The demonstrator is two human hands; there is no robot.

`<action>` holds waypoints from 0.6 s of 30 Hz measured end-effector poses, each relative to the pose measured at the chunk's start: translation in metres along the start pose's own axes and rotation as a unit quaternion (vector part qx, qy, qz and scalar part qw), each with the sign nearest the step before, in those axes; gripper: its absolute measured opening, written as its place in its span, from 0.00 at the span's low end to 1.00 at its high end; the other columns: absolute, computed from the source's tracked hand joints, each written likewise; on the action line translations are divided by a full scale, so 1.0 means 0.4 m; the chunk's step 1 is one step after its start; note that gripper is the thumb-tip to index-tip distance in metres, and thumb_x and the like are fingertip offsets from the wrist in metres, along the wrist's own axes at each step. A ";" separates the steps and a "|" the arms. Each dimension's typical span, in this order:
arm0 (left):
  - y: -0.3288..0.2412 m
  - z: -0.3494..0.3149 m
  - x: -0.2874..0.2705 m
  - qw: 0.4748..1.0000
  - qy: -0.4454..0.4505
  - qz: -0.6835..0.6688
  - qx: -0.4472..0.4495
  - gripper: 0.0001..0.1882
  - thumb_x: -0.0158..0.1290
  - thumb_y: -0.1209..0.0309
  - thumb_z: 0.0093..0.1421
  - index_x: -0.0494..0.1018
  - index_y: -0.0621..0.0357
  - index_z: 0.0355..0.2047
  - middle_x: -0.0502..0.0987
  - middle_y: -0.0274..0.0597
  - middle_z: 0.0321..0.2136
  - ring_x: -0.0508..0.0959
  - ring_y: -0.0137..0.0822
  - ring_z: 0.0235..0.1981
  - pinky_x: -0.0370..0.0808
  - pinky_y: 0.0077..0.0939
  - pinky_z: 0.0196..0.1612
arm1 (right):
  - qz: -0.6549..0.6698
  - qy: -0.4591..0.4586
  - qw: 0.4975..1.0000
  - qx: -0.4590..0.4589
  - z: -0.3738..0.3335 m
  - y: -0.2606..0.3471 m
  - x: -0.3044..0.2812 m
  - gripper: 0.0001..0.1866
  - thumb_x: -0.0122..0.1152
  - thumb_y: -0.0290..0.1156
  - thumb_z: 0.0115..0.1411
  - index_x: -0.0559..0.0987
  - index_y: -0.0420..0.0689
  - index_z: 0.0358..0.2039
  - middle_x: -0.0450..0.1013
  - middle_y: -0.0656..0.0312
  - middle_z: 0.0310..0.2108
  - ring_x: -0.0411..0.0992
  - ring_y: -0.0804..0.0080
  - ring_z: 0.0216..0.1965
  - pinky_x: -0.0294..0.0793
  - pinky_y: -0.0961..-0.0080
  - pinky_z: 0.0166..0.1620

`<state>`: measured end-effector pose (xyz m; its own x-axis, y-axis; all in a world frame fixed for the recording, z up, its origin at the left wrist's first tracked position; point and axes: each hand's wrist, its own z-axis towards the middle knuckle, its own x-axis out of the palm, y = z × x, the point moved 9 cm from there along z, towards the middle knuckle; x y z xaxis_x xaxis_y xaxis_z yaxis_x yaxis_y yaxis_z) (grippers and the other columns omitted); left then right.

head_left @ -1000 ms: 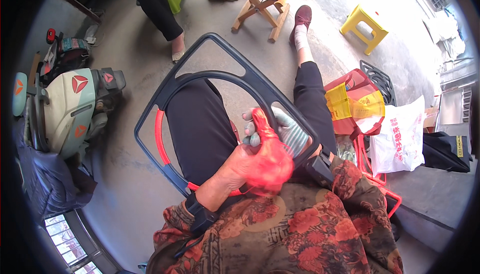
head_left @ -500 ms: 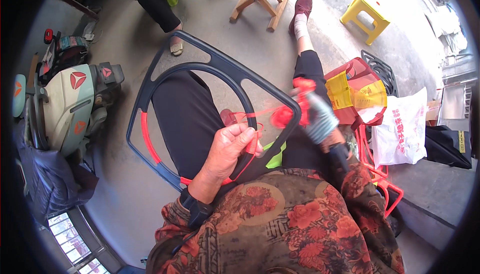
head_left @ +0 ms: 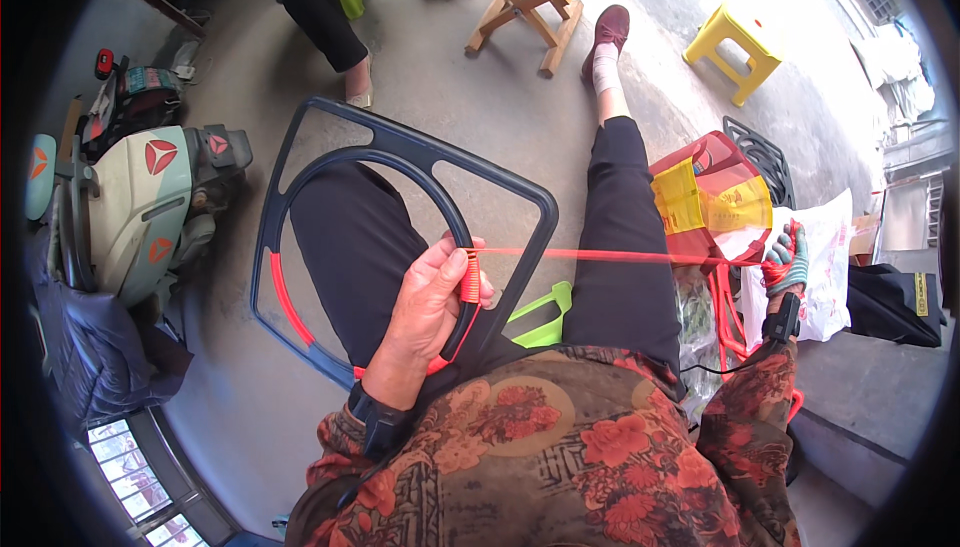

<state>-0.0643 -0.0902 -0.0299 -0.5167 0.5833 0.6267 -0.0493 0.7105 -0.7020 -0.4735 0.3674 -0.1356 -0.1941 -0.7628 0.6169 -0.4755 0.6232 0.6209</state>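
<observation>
A black plastic frame [head_left: 402, 141], square outside with a round ring inside, lies tilted across my thighs. My left hand [head_left: 425, 292], bare, pinches the right side of its ring, thumb over a tight red coil [head_left: 470, 277] wound there. From that coil a red cord [head_left: 610, 254] stretches straight to the right. At its far end my right hand [head_left: 787, 263], in a grey-green striped glove, is closed round the cord and some bunched red strands. Other parts of the ring, such as the left side, are also covered in red.
A red and yellow bag [head_left: 700, 192] and a white plastic bag [head_left: 815, 287] stand at my right. Ahead are a yellow stool [head_left: 735, 52], a folding wooden stool [head_left: 530, 12] and another person's legs [head_left: 315, 12]. A scooter [head_left: 140, 212] is parked at left.
My right hand has swung outward to the right, drawing the cord from slack to taut. The frame and my left hand have shifted slightly left, and the frame's top has dipped.
</observation>
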 end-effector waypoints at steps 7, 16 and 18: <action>-0.010 -0.001 0.003 1.000 0.014 -0.014 0.001 0.16 0.47 0.63 0.70 0.72 0.64 0.46 0.79 0.45 0.26 0.79 0.34 0.27 0.77 0.29 0.37 | -0.202 -0.082 0.972 -0.082 -0.034 -0.029 0.082 0.15 0.60 0.48 0.62 0.74 0.50 0.37 0.65 0.74 0.21 0.59 0.84 0.16 0.58 0.83 0.18; 0.053 0.002 0.035 0.995 0.012 0.043 -0.092 0.15 0.49 0.64 0.69 0.73 0.66 0.43 0.80 0.45 0.28 0.80 0.31 0.30 0.78 0.25 0.37 | -0.463 0.266 0.830 -0.163 -0.328 -0.503 0.693 0.11 0.62 0.31 0.60 0.79 0.39 0.41 0.75 0.67 0.33 0.71 0.79 0.36 0.72 0.80 0.41; 0.072 -0.002 0.048 0.992 0.016 0.060 -0.107 0.13 0.50 0.66 0.68 0.73 0.66 0.39 0.80 0.44 0.32 0.79 0.29 0.31 0.78 0.23 0.38 | -0.395 0.249 0.883 -0.051 -0.361 -0.644 0.737 0.13 0.61 0.31 0.61 0.78 0.39 0.43 0.76 0.66 0.34 0.72 0.79 0.35 0.72 0.81 0.42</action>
<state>-0.0750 -0.0582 -0.0376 -0.4796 0.6787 0.5563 0.1958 0.7007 -0.6861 -0.2846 0.0069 -0.0438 0.5772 -0.8114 0.0918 -0.2086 -0.0378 0.9773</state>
